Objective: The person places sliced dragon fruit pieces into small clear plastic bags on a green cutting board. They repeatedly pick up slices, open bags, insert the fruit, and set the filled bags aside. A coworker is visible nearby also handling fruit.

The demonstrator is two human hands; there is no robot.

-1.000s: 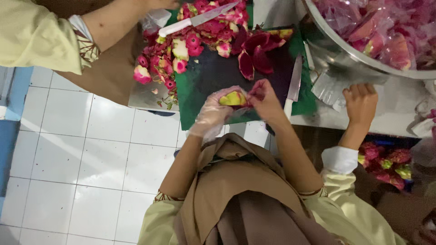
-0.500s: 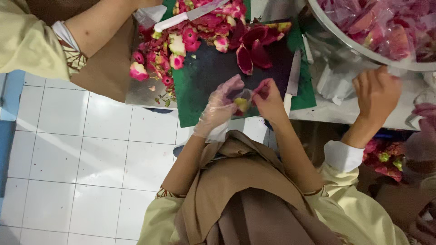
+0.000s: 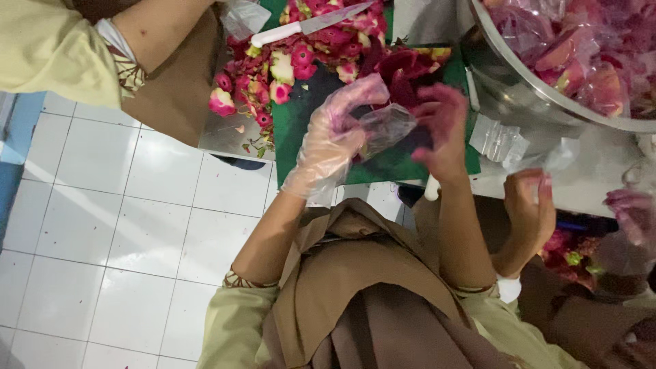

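Both grips pinch clear plastic bag (image 3: 386, 126): gloved left hand (image 3: 335, 137), bare right hand (image 3: 441, 130).

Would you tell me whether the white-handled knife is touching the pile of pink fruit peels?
Touching. The head view shows the white-handled knife lying flat across the top of the pile of pink fruit peels, with no gap beneath its blade.

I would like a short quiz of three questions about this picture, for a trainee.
1. True or false: the left hand wears a clear plastic glove.
2. What colour is the cutting board? A) green B) white C) yellow
3. Fill in: on the pile of pink fruit peels lies a ____ with a white handle.

Key: 1 true; 2 A; 3 knife. The right hand is bare and stained red; the metal bowl plays no part.
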